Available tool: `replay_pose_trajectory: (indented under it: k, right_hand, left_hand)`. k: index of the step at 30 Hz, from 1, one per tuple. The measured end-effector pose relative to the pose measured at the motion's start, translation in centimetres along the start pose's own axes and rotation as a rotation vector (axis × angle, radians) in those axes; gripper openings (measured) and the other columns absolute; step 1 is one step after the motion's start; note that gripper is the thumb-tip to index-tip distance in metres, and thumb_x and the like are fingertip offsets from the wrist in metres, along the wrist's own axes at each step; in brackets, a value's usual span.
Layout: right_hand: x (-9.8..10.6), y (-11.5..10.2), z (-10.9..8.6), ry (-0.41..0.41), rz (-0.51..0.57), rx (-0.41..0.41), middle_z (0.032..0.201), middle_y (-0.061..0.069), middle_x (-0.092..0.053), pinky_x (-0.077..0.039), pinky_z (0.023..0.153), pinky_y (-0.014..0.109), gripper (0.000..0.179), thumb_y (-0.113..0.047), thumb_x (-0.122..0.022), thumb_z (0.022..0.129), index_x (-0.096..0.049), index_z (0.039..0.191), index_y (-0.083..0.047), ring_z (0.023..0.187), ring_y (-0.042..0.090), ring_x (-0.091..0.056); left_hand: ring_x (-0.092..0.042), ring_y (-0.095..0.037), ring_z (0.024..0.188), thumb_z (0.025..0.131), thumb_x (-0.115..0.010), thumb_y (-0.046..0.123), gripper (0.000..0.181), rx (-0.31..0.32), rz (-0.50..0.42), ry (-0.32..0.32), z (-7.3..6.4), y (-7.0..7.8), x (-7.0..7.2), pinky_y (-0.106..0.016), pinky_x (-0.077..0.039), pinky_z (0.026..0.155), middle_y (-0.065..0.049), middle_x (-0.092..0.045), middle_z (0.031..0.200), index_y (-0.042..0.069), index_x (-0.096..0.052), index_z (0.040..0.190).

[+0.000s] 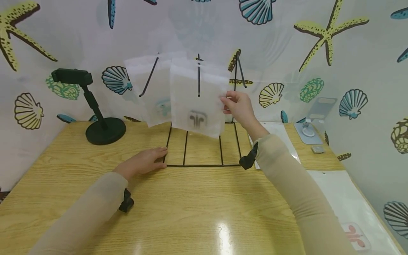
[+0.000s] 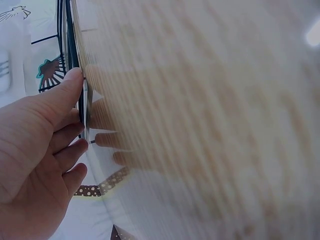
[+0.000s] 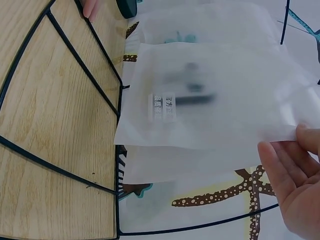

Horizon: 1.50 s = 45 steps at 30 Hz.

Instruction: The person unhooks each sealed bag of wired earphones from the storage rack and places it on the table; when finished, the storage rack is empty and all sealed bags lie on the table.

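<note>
My right hand point(image 1: 239, 108) pinches the right edge of a frosted white bag point(image 1: 196, 101) between thumb and fingers. The bag hangs on the middle hook point(image 1: 199, 81) of a black wire rack point(image 1: 204, 165), and a dark earbud-like shape shows blurred through it. In the right wrist view a small label point(image 3: 162, 107) with characters shows on this bag. Another frosted bag point(image 1: 153, 88), with a teal shape inside, hangs on the left hook. My left hand point(image 1: 143, 161) rests its fingertips, spread apart, against the left side of the rack's base.
At the back left stands a black stand point(image 1: 105, 131) with a round base. White bags point(image 1: 338, 191) lie along the right, one with a pink earbud design. A grey folding stand point(image 1: 309, 131) and a small block point(image 1: 317, 149) sit back right. A patterned curtain hangs behind.
</note>
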State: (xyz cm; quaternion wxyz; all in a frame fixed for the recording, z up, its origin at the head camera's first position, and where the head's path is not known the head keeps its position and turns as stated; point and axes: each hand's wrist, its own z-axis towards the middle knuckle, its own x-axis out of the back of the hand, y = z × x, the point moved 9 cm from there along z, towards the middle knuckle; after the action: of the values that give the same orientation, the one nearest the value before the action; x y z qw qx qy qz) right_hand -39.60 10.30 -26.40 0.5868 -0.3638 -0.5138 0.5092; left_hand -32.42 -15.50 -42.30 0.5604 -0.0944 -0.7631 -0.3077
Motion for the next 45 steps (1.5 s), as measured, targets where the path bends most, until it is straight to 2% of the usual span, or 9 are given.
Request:
replay_pose_trajectory:
  k: [6,13,25,31,35,42,45]
  right_hand:
    - [0.1,-0.3,-0.2,0.015,-0.018,0.016,0.081,0.01,-0.064,-0.054,0.062,0.025,0.02,-0.009,-0.059,0.091,-0.067,0.105,0.003,0.059,0.014,-0.057]
    - [0.3,-0.7,-0.8,0.02,-0.017,0.032,0.085,0.011,-0.065,-0.054,0.063,0.025,0.02,-0.009,-0.059,0.091,-0.066,0.106,0.003,0.06,0.014,-0.057]
    - [0.6,-1.3,-2.2,-0.005,-0.042,0.082,0.081,0.01,-0.065,-0.054,0.063,0.026,0.019,-0.008,-0.059,0.091,-0.066,0.102,0.005,0.06,0.015,-0.059]
    - [0.8,-1.6,-3.0,-0.023,-0.062,0.108,0.073,0.012,-0.061,-0.054,0.065,0.029,0.021,-0.01,-0.059,0.091,-0.066,0.102,0.007,0.062,0.018,-0.06]
    - [1.0,-1.8,-3.4,-0.028,-0.053,0.127,0.071,0.011,-0.061,-0.055,0.065,0.031,0.021,-0.009,-0.06,0.091,-0.065,0.1,0.009,0.061,0.02,-0.06]
    - [1.0,-2.1,-4.5,-0.05,0.003,0.162,0.066,0.006,-0.059,-0.054,0.06,0.026,0.018,-0.005,-0.06,0.09,-0.065,0.096,0.012,0.056,0.013,-0.057]
    - [1.0,-2.2,-4.9,-0.055,0.01,0.174,0.065,0.006,-0.059,-0.055,0.061,0.029,0.017,-0.003,-0.059,0.09,-0.065,0.095,0.012,0.056,0.013,-0.058]
  left_hand:
    - [-0.021,-0.039,0.133,0.094,-0.055,0.028,0.063,0.006,-0.004,0.001,-0.1,0.1,0.1,-0.052,-0.024,0.104,-0.024,-0.024,0.145,-0.007,-0.03,0.14]
    - [-0.022,-0.039,0.132,0.094,-0.056,0.026,0.063,-0.004,0.009,0.013,-0.2,0.4,0.3,-0.052,-0.024,0.104,-0.025,-0.025,0.145,-0.008,-0.031,0.14]
    - [-0.022,-0.04,0.132,0.093,-0.056,0.024,0.062,-0.021,0.015,0.02,-0.3,0.5,0.4,-0.052,-0.025,0.103,-0.026,-0.025,0.144,-0.009,-0.031,0.139]
    - [-0.022,-0.04,0.132,0.093,-0.056,0.025,0.062,-0.013,0.004,0.02,-0.3,0.6,0.5,-0.052,-0.024,0.103,-0.025,-0.025,0.144,-0.008,-0.031,0.139]
    - [-0.022,-0.04,0.131,0.093,-0.056,0.025,0.062,-0.017,0.01,0.02,-0.3,0.6,0.5,-0.052,-0.025,0.103,-0.026,-0.025,0.144,-0.009,-0.031,0.139]
    - [-0.024,-0.042,0.13,0.094,-0.056,0.025,0.061,-0.032,0.037,0.018,-0.2,0.7,0.5,-0.052,-0.026,0.103,-0.027,-0.027,0.143,-0.011,-0.033,0.137]
    - [-0.024,-0.041,0.13,0.094,-0.056,0.025,0.061,-0.031,0.04,0.018,-0.1,0.6,0.4,-0.052,-0.026,0.103,-0.027,-0.027,0.143,-0.011,-0.033,0.137]
